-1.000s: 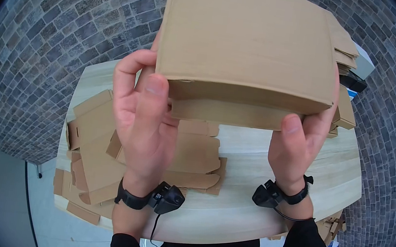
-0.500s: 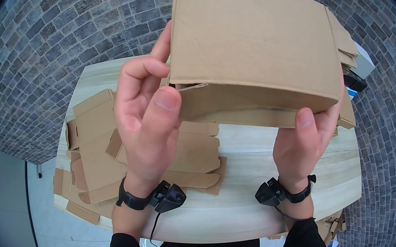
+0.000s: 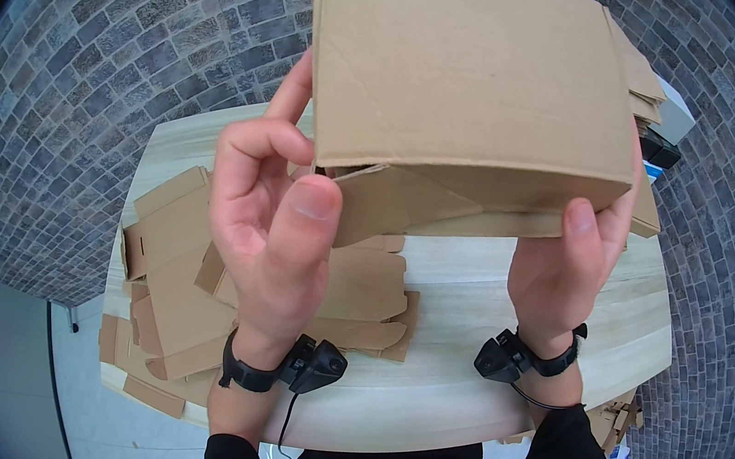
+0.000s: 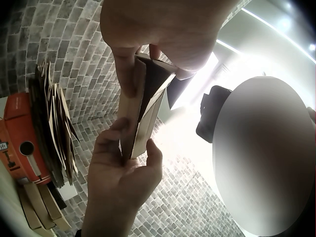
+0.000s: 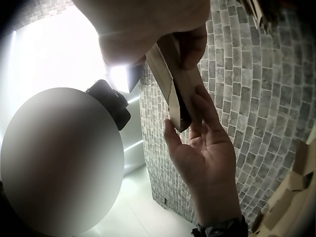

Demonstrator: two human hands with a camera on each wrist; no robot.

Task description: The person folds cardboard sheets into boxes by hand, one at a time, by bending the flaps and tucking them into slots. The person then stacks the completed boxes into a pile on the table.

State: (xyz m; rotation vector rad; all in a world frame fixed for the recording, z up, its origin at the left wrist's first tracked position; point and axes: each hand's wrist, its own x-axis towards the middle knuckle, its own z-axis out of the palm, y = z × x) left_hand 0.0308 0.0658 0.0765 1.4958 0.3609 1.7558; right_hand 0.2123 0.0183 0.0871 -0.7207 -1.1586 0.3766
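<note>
A brown cardboard box [image 3: 480, 77] is held up above the table between both hands. The left hand [image 3: 270, 226] grips its left end, thumb on the near side and fingers behind. At the other end the right hand [image 3: 567, 265] holds it, thumb against the near lower edge. Near the left thumb the near side panel [image 3: 408, 200] stands apart from the top panel, leaving a dark gap at the corner. In the left wrist view the box [image 4: 129, 111] shows a long opening along one narrow side; the right wrist view shows the box [image 5: 170, 74] between both hands.
Flattened cardboard pieces [image 3: 182, 298] lie on the left half of the pale table [image 3: 456, 399]. Stacked cardboard [image 3: 645, 85] and a black item [image 3: 661, 152] are at the back right. An orange box [image 4: 22, 133] shows in the left wrist view. More cardboard [image 3: 611, 424] lies beyond the right edge.
The box has shifted slightly right and tilted, its left end lower. A gap has opened at its near left corner, and the near panel has creased. Both hands have moved slightly with it.
</note>
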